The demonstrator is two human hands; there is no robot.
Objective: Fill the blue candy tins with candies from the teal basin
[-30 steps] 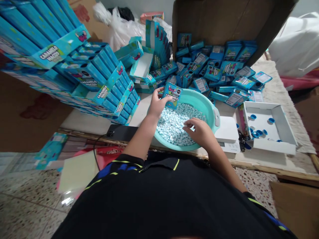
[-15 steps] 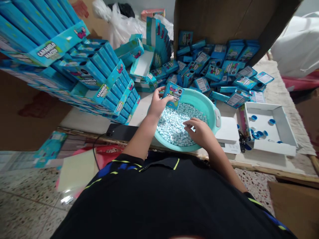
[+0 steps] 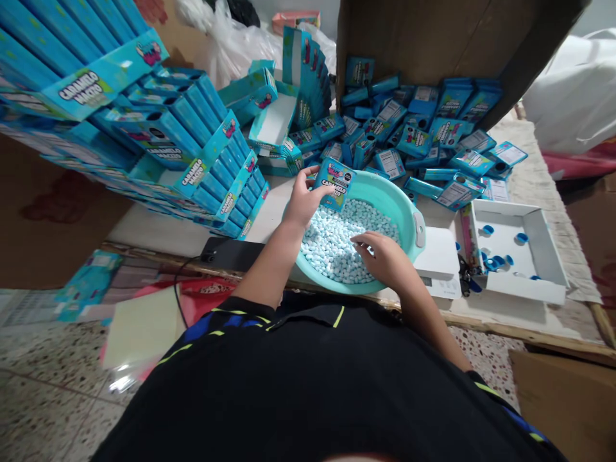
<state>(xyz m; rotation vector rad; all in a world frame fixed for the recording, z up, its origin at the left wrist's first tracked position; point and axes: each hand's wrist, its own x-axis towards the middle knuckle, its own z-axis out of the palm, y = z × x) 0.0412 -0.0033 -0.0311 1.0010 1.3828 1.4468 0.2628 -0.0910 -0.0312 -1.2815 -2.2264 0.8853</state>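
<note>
A blue box is grasped along its left edge by the left hand, with the thumb laid across its front, over the far-left side of the basin. The right hand is held low over the candies in the basin, its fingers curled and their tips drawn together; whether a candy is pinched there cannot be told.

The box is best kept over the basin, so that any candy let slip is caught there rather than lost on the worktop. Only a light grip should be needed, since what seems to be thin card could be creased by hard squeezing.

Compared with half a second ago, almost nothing has been altered: the box is held in the same pose, and the right hand is kept curled above the candies. Only the view has been shifted slightly, the stacked boxes left of the basin being shown a little farther left.
</note>
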